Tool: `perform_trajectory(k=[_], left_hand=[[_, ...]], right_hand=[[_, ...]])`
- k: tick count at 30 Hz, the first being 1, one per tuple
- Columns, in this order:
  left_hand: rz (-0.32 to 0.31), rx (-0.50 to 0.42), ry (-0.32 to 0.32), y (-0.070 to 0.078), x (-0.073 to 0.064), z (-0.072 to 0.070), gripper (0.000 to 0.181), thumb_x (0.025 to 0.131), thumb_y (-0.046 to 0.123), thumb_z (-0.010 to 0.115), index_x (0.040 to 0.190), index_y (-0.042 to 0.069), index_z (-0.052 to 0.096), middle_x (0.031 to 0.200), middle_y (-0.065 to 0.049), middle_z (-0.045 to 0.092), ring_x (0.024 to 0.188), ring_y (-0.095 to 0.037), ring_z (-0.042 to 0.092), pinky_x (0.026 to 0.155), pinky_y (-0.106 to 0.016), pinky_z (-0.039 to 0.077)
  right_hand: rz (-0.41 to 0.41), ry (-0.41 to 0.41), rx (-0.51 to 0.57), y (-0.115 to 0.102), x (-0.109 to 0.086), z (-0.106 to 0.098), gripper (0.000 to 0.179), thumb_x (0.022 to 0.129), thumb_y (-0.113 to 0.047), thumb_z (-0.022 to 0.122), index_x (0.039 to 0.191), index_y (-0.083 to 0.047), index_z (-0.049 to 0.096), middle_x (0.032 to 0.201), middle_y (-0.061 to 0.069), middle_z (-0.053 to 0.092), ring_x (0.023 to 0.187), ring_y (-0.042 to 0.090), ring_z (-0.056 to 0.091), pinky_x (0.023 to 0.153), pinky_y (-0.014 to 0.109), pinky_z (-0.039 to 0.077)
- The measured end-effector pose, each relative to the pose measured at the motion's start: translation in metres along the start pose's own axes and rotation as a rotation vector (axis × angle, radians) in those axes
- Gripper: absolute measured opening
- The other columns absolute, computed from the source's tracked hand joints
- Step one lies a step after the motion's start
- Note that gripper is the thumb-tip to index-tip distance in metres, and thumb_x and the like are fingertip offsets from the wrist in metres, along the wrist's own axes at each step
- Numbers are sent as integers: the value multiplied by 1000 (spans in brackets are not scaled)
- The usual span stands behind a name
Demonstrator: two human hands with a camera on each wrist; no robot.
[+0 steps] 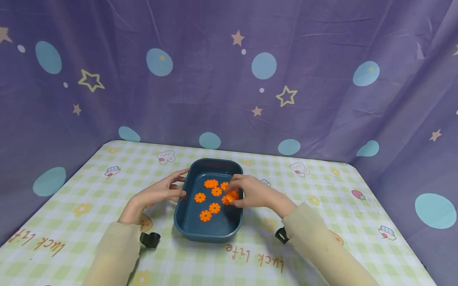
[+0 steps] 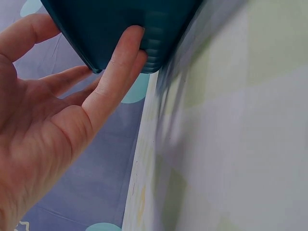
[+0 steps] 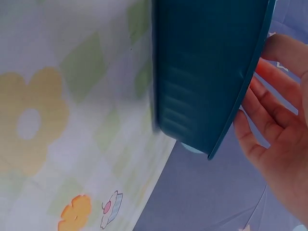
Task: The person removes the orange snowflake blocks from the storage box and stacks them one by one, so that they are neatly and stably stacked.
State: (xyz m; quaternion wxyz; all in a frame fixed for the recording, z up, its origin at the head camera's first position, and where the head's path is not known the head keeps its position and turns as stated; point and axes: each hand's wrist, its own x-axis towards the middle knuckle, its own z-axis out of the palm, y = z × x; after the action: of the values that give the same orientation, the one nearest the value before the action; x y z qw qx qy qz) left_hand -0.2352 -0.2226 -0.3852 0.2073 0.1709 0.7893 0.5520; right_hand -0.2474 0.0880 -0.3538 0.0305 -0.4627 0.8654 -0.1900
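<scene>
Though flat, flower-like orange discs (image 1: pixel 216 193), one in right grip (image 1: pixel 253 191); left grip (image 1: pixel 157 192) wide.

Left hand (image 2: pixel 57 115) touching a dark teal container (image 2: pixel 115 14), green-checked cloth (image 2: pixel 240 134) at right, purple curtain (image 2: pixel 106 159) behind

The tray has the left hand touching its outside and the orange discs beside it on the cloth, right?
Not quite: the discs are inside the tray, not beside it on the cloth, as the head view shows. The left hand does touch the outside.
</scene>
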Motion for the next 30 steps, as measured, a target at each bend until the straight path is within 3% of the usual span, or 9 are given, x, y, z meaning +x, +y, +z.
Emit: perform_trajectory(k=[11,19,30], left_hand=[[-1,-7,5,-1,1,0,78,87,20,59,147,19,10,143,-27,17,102,-29,58,79,-44,51],[-14,-28,4,-1,2,0,78,87,22,60,147,22,10,143,-23,19,102,-27,57,79,-42,51],[-4,-12,3,-3,1,0,78,88,23,59,147,21,10,142,-24,19,101,-26,58,79,-42,51]], right_hand=[[9,63,-14,11,-11,-5,24,78,-18,67,102,-20,66,97,-8,55,82,6,53,76,23,48],[27,97,15,20,-23,-8,24,77,-16,68,101,-15,67,96,-3,57,83,9,54,76,31,50],[63,136,-15,41,-42,-4,22,75,-14,71,97,-13,68,94,-4,59,78,10,56,71,28,50]])
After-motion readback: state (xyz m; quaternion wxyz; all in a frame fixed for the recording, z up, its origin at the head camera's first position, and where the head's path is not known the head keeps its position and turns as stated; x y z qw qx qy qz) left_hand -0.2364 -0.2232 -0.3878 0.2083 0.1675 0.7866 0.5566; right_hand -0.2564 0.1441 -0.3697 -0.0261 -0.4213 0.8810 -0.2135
